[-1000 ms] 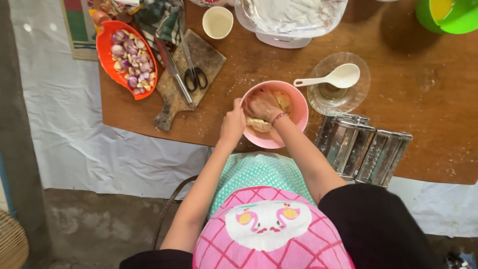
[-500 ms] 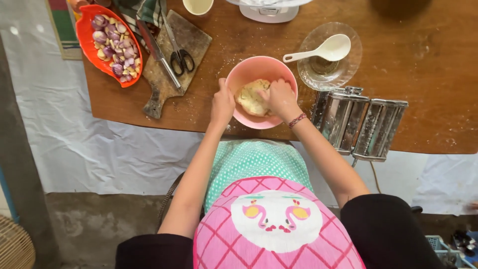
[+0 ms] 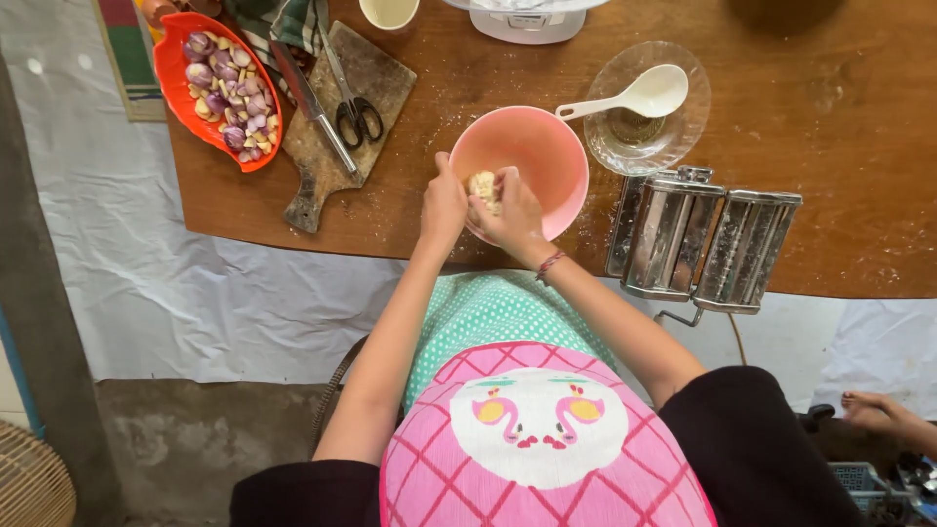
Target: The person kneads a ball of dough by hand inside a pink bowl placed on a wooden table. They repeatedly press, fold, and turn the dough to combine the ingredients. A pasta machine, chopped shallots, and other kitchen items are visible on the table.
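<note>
below, both hands met over the near rim of a pink bowl (image 3: pixel 532 156) on the wooden table (image 3: pixel 830 127). left hand (image 3: pixel 444 200) curled, fingers (image 3: pixel 444 171) drawn close together, tips pressed against the left side of a pale lump of dough (image 3: pixel 482 185). right hand (image 3: pixel 512 210) cupped from the other side, fingers (image 3: pixel 506 185) bent and closed around the dough, thumb hidden beneath. dough squeezed between the two hands, held just inside the bowl's near edge, only a small yellowish patch visible between the fingertips. whether any part of the dough rested on the bowl's bottom: could not tell. thin red-and-dark bracelet (image 3: pixel 549 263) around the right wrist.

just right of the bowl, a metal pasta roller (image 3: pixel 698 239) clamped at the table's near edge. behind it, a clear glass dish (image 3: pixel 683 127) with a white spoon (image 3: pixel 634 98) lying across. left of the bowl, a worn wooden cutting board (image 3: pixel 337 146) carrying black-handled scissors (image 3: pixel 353 102) and a knife (image 3: pixel 307 102). farther left, an orange dish (image 3: pixel 171 68) filled with peeled shallots and garlic cloves (image 3: pixel 229 83). flour dusted over the tabletop near the bowl. pale cup (image 3: pixel 388 12) and a white appliance (image 3: pixel 527 20) at the far edge, both cut off by the frame.
</note>
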